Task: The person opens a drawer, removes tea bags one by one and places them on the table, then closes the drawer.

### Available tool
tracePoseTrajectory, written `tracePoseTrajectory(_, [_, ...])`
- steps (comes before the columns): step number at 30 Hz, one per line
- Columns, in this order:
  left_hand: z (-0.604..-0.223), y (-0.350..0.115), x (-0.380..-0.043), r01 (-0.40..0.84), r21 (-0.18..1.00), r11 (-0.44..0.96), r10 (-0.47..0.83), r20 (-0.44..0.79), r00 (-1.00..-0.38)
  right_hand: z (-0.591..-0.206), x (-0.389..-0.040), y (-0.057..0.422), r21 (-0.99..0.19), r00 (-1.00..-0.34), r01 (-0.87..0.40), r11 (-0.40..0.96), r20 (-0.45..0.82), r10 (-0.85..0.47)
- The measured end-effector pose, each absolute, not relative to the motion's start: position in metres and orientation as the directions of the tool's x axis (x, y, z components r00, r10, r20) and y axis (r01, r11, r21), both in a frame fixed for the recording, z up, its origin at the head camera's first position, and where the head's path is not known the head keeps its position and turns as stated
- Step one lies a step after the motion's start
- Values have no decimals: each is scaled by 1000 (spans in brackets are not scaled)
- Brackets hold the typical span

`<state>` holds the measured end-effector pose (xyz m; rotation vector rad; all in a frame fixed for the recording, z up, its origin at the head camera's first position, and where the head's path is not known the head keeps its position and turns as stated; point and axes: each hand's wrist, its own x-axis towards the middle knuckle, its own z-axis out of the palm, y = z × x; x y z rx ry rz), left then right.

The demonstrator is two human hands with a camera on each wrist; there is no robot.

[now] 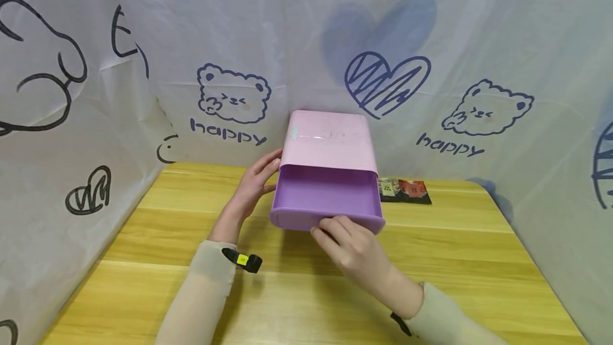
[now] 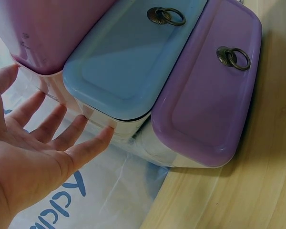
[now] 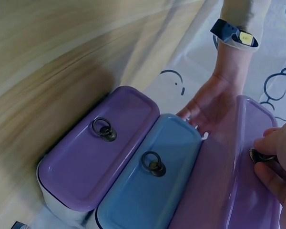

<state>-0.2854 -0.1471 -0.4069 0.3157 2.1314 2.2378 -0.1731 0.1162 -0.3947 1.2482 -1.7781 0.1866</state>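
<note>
A small pink drawer cabinet [image 1: 330,140] stands toward the back of the table, its top purple drawer [image 1: 330,193] pulled out with a bare floor showing. Spread fingers of my left hand [image 1: 254,182] rest along the cabinet's left side. My right hand [image 1: 354,249] is at the drawer's front, where thumb and finger pinch its dark metal ring pull [image 3: 254,155]. Below it, a blue drawer [image 2: 124,67] and a lower purple drawer [image 2: 205,90] are closed, each with a hanging brass-coloured ring.
Flat printed packets [image 1: 407,190] lie on the wood-grain table [image 1: 460,260], just right of the cabinet. A white curtain [image 1: 301,41] with blue drawings hangs close behind the cabinet and down both sides.
</note>
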Motion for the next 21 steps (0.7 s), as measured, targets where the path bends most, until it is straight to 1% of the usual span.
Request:
tracePoseTrajectory(6, [-407, -147, -285, 113, 991, -70, 164, 123, -979, -393, -179, 115, 348, -37, -810, 471, 772, -635])
tracePoseTrajectory(8, [-407, -147, -285, 112, 991, -74, 161, 122, -979, -393, -182, 114, 335, -43, -814, 475, 780, -624])
tracePoseTrajectory(16, [-408, -146, -286, 112, 989, -100, 155, 127, -980, -394, -201, 114, 227, -134, -819, 527, 818, -560])
tracePoseTrajectory(21, [-410, -146, -286, 120, 989, -87, 153, 132, -979, -394, -210, 114, 200, -170, -811, 549, 819, -549])
